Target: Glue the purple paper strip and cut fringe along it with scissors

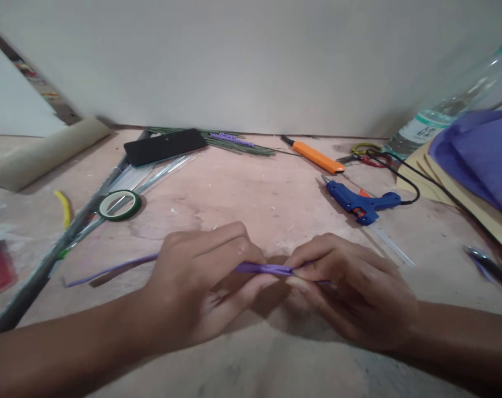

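A narrow purple strip stretches between my two hands, low over the table. My left hand is closed on it, with thumb and fingers pinching near the middle of the view. The strip's thin tail runs out to the left behind that hand. My right hand pinches the other part between thumb and fingertip, close to the left fingertips but apart from them. A short bit of purple shows below the right index finger. The strip looks folded or twisted between the hands; its parts inside the fingers are hidden.
A blue glue gun, orange cutter, scissors and bottle lie or stand right. Green tape, a black phone, green stems and a cardboard tube are left and back. Purple sheets lie far right.
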Demonstrator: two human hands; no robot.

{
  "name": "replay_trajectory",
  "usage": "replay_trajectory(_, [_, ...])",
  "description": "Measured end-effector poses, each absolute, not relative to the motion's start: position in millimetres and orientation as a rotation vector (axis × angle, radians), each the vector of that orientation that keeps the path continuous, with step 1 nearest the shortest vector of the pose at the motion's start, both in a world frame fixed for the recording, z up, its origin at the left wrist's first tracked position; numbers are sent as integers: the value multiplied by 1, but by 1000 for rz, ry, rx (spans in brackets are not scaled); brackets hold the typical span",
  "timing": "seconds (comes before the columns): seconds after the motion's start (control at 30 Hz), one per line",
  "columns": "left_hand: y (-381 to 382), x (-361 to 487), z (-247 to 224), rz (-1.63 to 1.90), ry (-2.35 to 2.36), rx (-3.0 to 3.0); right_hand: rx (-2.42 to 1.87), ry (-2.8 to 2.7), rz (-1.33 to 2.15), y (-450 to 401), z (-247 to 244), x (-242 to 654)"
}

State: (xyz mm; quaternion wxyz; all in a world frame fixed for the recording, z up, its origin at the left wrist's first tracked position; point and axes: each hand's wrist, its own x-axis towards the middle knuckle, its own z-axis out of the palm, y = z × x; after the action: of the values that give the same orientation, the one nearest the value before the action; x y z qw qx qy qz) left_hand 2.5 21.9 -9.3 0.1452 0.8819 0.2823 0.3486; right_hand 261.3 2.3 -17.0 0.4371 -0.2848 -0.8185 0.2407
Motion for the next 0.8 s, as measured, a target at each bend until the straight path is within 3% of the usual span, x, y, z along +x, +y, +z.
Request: replay_trajectory(0.8, [21,-1,8,947,732,2469,-621,-2095,491,0,-20,268])
